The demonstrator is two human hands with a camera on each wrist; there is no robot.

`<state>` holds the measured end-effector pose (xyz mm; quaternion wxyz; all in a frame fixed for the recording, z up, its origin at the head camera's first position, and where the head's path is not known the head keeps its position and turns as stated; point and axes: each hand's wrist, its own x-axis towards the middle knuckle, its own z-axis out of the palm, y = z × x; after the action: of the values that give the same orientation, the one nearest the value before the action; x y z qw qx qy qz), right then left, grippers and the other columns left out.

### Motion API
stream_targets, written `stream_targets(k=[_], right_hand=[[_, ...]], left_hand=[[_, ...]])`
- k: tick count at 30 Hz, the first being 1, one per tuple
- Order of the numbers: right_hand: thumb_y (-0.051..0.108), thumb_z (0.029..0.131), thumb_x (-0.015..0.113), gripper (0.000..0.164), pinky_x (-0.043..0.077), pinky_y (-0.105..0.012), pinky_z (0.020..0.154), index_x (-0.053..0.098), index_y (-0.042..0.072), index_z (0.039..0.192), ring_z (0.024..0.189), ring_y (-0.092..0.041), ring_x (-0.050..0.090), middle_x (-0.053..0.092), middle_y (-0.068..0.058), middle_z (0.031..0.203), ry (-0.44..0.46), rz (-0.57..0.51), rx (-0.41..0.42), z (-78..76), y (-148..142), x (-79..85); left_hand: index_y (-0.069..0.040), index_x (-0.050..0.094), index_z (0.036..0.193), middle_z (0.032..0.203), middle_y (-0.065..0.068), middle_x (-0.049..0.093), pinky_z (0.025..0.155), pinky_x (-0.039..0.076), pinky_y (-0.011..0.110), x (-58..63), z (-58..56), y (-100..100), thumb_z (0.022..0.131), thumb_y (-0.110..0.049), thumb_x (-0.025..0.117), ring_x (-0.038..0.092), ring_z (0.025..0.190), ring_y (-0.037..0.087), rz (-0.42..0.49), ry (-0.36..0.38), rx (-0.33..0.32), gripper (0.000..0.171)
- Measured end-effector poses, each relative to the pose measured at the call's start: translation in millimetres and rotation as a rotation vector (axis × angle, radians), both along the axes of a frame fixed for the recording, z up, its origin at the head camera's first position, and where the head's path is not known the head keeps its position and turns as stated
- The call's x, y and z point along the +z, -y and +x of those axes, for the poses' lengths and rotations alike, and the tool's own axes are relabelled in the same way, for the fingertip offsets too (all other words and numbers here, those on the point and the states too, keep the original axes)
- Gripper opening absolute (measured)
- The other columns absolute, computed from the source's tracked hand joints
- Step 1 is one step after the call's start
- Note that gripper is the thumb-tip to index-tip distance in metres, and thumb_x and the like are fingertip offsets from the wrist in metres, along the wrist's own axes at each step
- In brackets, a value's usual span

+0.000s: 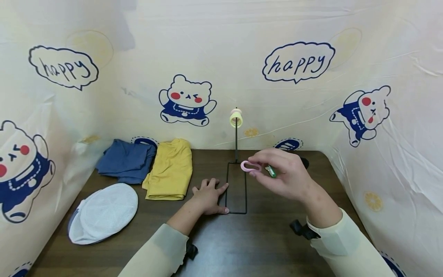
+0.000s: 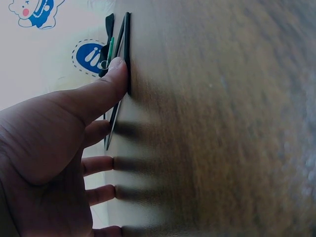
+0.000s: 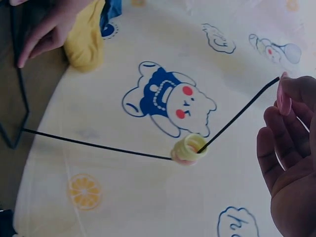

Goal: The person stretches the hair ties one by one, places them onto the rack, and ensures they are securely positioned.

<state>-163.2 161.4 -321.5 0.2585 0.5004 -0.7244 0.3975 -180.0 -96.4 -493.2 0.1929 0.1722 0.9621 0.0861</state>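
Observation:
A black wire stand (image 1: 236,140) rises from a rectangular wire base, with an arm bent out at its top. Yellow and pink hair ties (image 3: 185,143) hang together on that arm. My left hand (image 1: 207,198) rests on the table with its fingers spread, the thumb and forefinger touching the left side of the base. Between thumb and fingertips my right hand (image 1: 287,173) pinches a pink hair tie (image 1: 243,166), squeezed into a narrow loop. The right wrist view has this tie right at the free tip of the stand's arm.
Folded blue cloth (image 1: 126,159) and folded yellow cloth (image 1: 169,169) lie at the back left of the table. In front of them is a white cap (image 1: 107,211). Partly hidden behind my right hand is a small green item (image 1: 271,171). A printed sheet (image 1: 221,46) hangs around the table.

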Motion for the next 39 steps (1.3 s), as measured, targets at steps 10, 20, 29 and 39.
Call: stream_targets(k=[10,20,29,39], right_hand=[[0.006,0.079,0.089,0.035,0.054,-0.025,0.073,0.077,0.007,0.112,0.085,-0.01,0.065,0.075,-0.001,0.106,-0.015,0.057,-0.063,-4.9,10,12.7],[0.009,0.082,0.088,0.026,0.054,-0.026,0.077,0.08,0.009,0.106,0.087,-0.012,0.064,0.074,0.0,0.105,0.03,0.086,-0.102,-17.4,14,8.9],[0.009,0.084,0.088,0.026,0.057,-0.027,0.077,0.081,0.007,0.108,0.086,-0.012,0.066,0.075,-0.003,0.107,0.067,0.102,-0.167,-36.3,19,4.0],[0.004,0.085,0.086,0.03,0.059,-0.031,0.079,0.078,0.004,0.114,0.088,-0.014,0.068,0.07,-0.006,0.117,0.105,0.07,-0.245,-61.0,27,-2.8]], left_hand=[[-0.036,0.035,0.163,0.164,0.01,0.03,0.102,0.029,0.078,-2.0,-0.7,0,0.082,-0.071,0.074,0.025,0.147,0.045,0.002,-0.002,-0.003,0.096],[-0.036,0.036,0.162,0.163,0.011,0.031,0.101,0.03,0.077,-1.4,0.1,0,0.082,-0.071,0.074,0.026,0.146,0.045,0.002,-0.005,-0.006,0.095],[-0.036,0.035,0.163,0.164,0.01,0.03,0.101,0.03,0.077,-3.2,0.3,1,0.082,-0.071,0.074,0.025,0.147,0.045,0.003,-0.001,-0.003,0.096],[-0.036,0.034,0.163,0.165,0.01,0.028,0.101,0.03,0.077,-2.1,1.0,0,0.083,-0.07,0.074,0.024,0.147,0.045,0.005,-0.002,-0.006,0.096]])
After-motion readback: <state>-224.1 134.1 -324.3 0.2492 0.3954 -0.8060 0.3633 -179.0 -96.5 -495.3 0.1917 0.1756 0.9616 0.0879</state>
